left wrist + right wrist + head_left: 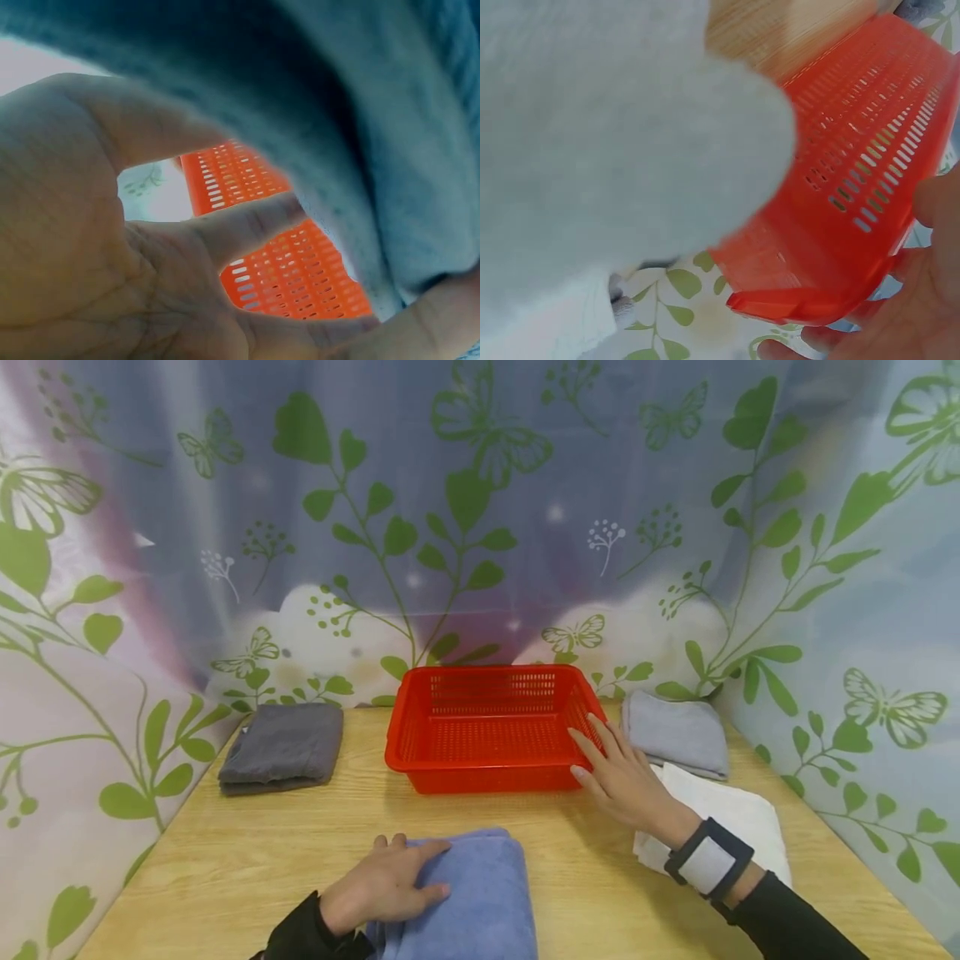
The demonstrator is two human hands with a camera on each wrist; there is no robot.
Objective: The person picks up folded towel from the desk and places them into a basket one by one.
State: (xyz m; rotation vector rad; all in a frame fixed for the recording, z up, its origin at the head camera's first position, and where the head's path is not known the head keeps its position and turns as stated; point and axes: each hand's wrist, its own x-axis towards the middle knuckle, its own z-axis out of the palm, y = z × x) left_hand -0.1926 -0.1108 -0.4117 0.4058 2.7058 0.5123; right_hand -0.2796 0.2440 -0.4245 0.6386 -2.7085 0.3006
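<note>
My left hand (393, 878) rests on a folded blue towel (480, 893) at the table's near middle, thumb and index finger stretched over its top. In the left wrist view, the towel's thick folds (405, 135) hide several fingertips. Farther back stands a red plastic basket (487, 781) with slotted sides and nothing in it. Fingers spread, my right hand (626, 781) reaches to the basket's right side, fingertips right at the rim. The right wrist view shows the right hand (900, 322) beside the basket wall (832, 247).
A dark grey folded cloth (288, 747) lies left of the basket. Behind my right hand are a light grey folded cloth (675, 735) and a white one (742, 827), partly under the wrist. A leaf-printed curtain (525, 552) encloses the wooden table (262, 843) at back and sides.
</note>
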